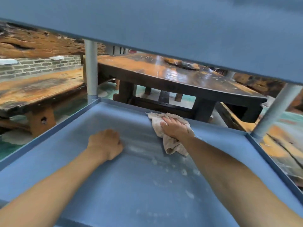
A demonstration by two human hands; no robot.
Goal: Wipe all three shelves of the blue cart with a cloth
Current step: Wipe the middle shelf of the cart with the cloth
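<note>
I look into a lower shelf (131, 185) of the blue cart, with the shelf above (180, 27) filling the top of the view. A crumpled beige cloth (172, 145) lies at the shelf's far edge, right of the middle. My right hand (174, 127) presses down on the cloth with its fingers laid flat over it. My left hand (105, 143) rests on the shelf surface as a loose fist and holds nothing. Pale dusty smears (183, 172) mark the shelf in front of the cloth.
Grey metal posts stand at the far left corner (91, 69) and the far right corner (277, 110) of the cart. Behind it is a dark wooden table (172, 74), with a wooden bench (32, 90) at the left and rough wood (278, 153) at the right.
</note>
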